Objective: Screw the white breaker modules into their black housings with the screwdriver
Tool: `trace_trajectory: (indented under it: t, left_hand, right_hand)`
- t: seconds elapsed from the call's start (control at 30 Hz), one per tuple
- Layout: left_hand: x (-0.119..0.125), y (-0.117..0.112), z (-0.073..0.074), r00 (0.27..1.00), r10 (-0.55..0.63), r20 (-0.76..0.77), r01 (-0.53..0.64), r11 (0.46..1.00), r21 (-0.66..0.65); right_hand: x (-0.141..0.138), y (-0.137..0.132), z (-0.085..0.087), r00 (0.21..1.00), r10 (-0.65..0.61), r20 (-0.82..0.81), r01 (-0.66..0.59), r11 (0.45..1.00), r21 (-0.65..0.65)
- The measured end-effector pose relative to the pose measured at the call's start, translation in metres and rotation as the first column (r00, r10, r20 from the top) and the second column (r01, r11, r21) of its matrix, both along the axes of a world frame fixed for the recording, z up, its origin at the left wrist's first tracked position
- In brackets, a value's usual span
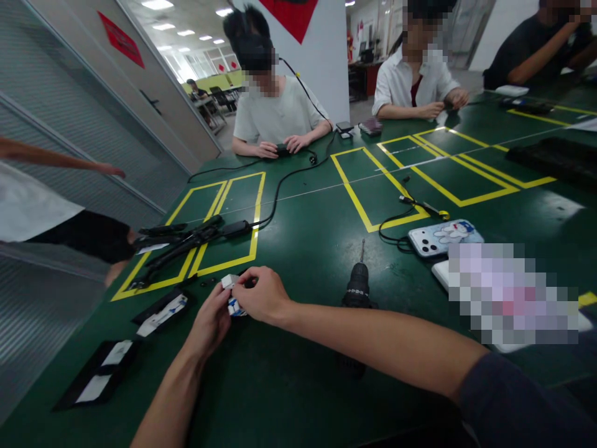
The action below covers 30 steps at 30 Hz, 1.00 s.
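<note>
A small white and blue part (pixel 230 294) sits just above the green table (pixel 298 249), held between both my hands. My left hand (pixel 211 320) grips it from below with curled fingers. From the right, my right hand (pixel 261 295) closes over its top, fingertips pinched on it. An electric screwdriver (pixel 357 284) lies on the table a short way right of my right wrist, its bit pointing away from me.
Black trays with white parts (pixel 161 313) lie left of my hands. Black tools and cables (pixel 186 239) lie inside yellow taped boxes. A phone (pixel 443 238) lies at right. Two people sit across the table; another person's arm (pixel 60 160) reaches in at left.
</note>
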<state>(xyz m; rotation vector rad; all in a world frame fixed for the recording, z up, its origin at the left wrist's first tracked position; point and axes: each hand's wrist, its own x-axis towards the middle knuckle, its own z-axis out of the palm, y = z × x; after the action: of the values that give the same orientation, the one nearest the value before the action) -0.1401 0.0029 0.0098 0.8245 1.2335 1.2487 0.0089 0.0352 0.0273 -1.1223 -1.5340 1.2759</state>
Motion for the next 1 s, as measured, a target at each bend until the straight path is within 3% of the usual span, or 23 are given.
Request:
trace_trajectory:
  t: [0.17,0.4,0.5,0.6,0.7,0.77,0.8,0.87,1.0]
  left_hand:
    - [-0.001,-0.004,-0.002,0.993,0.019,0.119,-0.015,0.999,-0.035]
    - [0.008,-0.005,0.008,0.983,0.090,0.163,-0.079,0.994,-0.071]
    - [0.009,-0.002,0.007,0.968,0.146,0.206,-0.130,0.988,-0.086]
    - [0.009,0.001,0.004,0.955,0.186,0.230,-0.172,0.982,-0.078]
    - [0.010,0.000,0.002,0.964,0.154,0.217,-0.143,0.988,-0.065]
    - [0.011,-0.002,0.002,0.974,0.112,0.198,-0.102,0.993,-0.061]
    - [0.012,-0.004,0.003,0.978,0.089,0.191,-0.078,0.995,-0.063]
    - [0.014,-0.007,0.004,0.982,0.039,0.186,-0.028,0.998,-0.063]
    - [0.021,-0.011,0.003,0.982,-0.030,0.186,0.038,0.998,-0.040]
  right_hand:
    - [-0.004,0.005,-0.006,0.999,0.038,-0.018,-0.037,0.998,0.044]
    - [-0.002,0.003,-0.003,0.993,0.120,0.012,-0.120,0.992,0.041]
    - [0.000,0.006,0.012,0.983,0.155,0.100,-0.155,0.988,-0.005]
    - [0.011,0.011,0.043,0.966,0.157,0.205,-0.168,0.985,0.037]
    - [0.048,0.004,0.084,0.957,0.117,0.266,-0.181,0.957,0.227]
    - [0.090,-0.016,0.104,0.878,0.015,0.479,-0.255,0.861,0.440]
    - [0.114,-0.031,0.107,0.832,-0.033,0.554,-0.272,0.846,0.458]
    - [0.162,-0.067,0.100,0.734,-0.093,0.672,-0.269,0.870,0.414]
    - [0.225,-0.140,0.042,0.560,-0.145,0.815,-0.180,0.940,0.291]
